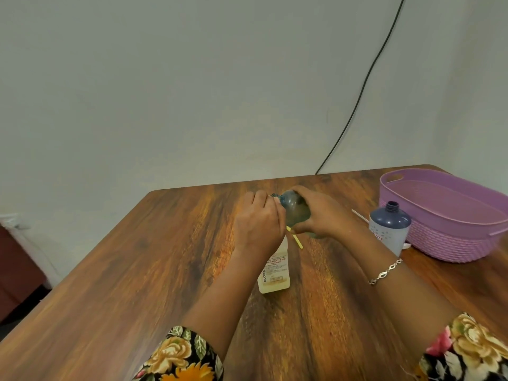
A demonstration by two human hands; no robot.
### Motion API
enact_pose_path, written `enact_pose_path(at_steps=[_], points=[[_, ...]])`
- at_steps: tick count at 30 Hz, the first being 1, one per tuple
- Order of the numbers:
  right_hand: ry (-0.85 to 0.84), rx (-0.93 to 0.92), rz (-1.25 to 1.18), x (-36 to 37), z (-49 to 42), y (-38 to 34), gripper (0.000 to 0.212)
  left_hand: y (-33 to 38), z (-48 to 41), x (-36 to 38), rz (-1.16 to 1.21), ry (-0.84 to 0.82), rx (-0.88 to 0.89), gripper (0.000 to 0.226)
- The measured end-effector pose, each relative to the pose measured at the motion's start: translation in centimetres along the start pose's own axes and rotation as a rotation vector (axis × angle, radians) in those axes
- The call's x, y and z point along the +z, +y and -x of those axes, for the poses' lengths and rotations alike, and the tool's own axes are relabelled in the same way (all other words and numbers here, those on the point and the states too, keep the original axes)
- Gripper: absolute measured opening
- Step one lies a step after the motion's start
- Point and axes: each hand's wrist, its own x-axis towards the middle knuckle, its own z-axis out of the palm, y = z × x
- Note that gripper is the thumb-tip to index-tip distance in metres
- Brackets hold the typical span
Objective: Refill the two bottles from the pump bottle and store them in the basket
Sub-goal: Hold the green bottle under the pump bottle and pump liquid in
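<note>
Head camera looks down on a wooden table (137,270) that stands against a pale wall. At the right far corner sits the purple basket (450,232), and nothing can be seen inside it. Just beside the basket, on its left, stands a dark blue bottle (389,229), upright, with its neck open and no cap. Nearer the middle stands a white labelled bottle (275,273); its top is hidden behind the left hand, so I cannot tell if it carries the pump.

The right hand (321,213) is wrapped around a small clear bluish bottle (295,209), tilted with its neck to the left. The left hand (258,224) is closed at this neck, fingers pinched; whether on a cap I cannot tell, the view is blurred.

I judge the step is opening or closing this small bottle. Next it must be kept steady and straight, so that nothing spills.
</note>
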Motion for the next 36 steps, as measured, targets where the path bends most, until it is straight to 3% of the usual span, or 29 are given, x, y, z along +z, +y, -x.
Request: enact_pose_path(at_steps=[24, 36], points=[[-0.01, 0.043, -0.026, 1.1, 1.2, 1.0, 0.076, 0.1, 2.0, 0.6, 0.057, -0.003, -0.012, 0.034], [0.062, -0.002, -0.056, 0.4, 0.8, -0.1, 0.08, 0.0, 1.0, 0.1, 0.083, 0.001, -0.033, 0.036]])
